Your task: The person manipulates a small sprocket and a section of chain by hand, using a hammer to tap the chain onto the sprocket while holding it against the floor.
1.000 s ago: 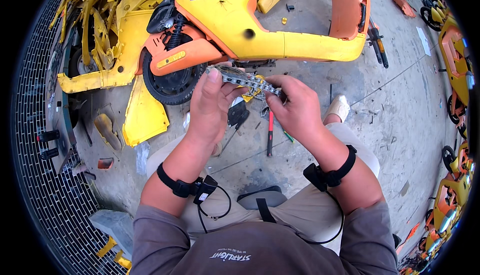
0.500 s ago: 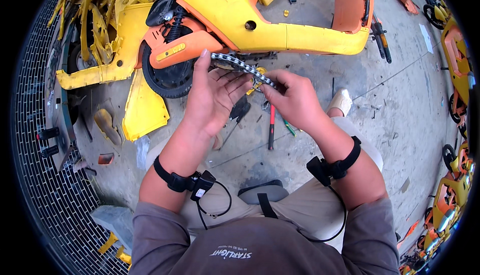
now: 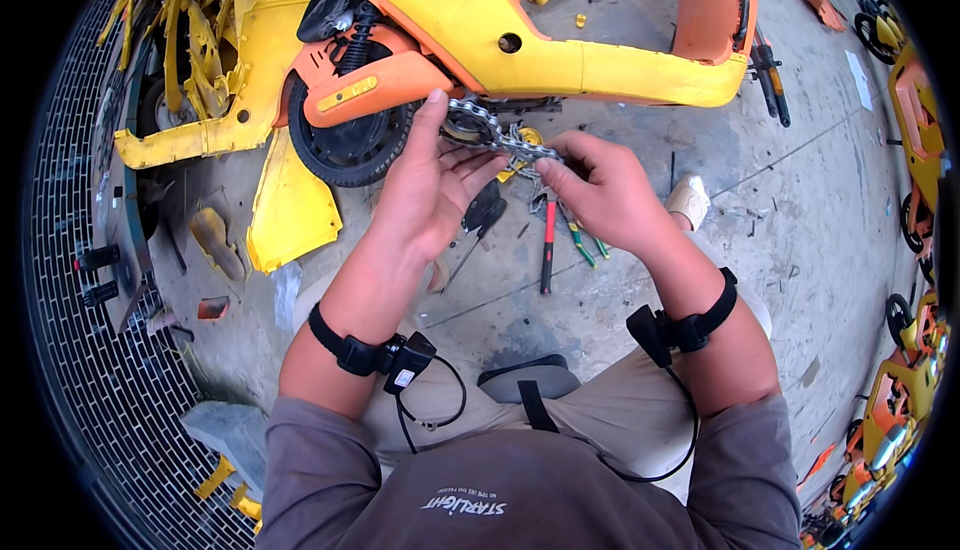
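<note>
A silvery roller chain (image 3: pixel 498 140) is strung between my two hands, in front of the scooter's underside. Its right end is pinched between the thumb and fingers of my right hand (image 3: pixel 598 185). The left end rests at the thumb of my left hand (image 3: pixel 415 185), which holds it with the palm turned up and the other fingers loosely curled below. Just beyond my hands lies a yellow and orange scooter body (image 3: pixel 460 35) on its side, its black rear wheel (image 3: pixel 352 140) near my left hand.
On the concrete between my legs lie a red-handled hammer (image 3: pixel 548 250) and green-handled pliers (image 3: pixel 582 245). Yellow panels (image 3: pixel 292 205) are heaped at the left. More scooters (image 3: pixel 905 350) line the right edge. A low grey seat (image 3: pixel 530 383) is under me.
The chain was a smooth arc and now bends with a kink in its middle. Both hands have shifted slightly right in the picture, as has the scooter.
</note>
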The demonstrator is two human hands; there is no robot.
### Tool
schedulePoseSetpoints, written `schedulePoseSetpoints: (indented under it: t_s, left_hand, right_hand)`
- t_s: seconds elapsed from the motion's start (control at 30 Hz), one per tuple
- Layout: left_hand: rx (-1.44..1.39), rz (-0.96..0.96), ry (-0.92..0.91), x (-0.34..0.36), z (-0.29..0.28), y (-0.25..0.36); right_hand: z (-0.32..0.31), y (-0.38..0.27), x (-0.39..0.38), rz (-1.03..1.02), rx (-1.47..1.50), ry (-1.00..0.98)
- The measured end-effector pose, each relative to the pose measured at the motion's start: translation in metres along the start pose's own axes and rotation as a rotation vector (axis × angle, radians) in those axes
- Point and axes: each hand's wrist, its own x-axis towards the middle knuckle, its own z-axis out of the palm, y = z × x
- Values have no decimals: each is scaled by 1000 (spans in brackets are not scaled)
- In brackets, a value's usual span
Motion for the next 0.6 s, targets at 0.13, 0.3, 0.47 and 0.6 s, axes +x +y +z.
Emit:
schedulePoseSetpoints:
  t_s: [0.13, 0.3, 0.47, 0.6]
  left_hand:
    - [60, -10, -23, -4, 7, 1]
    - [27, -60, -45, 1, 4, 2]
    - [-30, -26, -24, 8, 6, 1]
    - [85, 7, 71, 17, -3, 0]
  right_hand:
    - [0, -1, -2, -17, -1, 7]
    - [-1, 0, -2, -6, 66, -17]
    - [-5, 15, 3, 129, 207, -128]
    - [-14, 22, 12, 288, 276, -200]
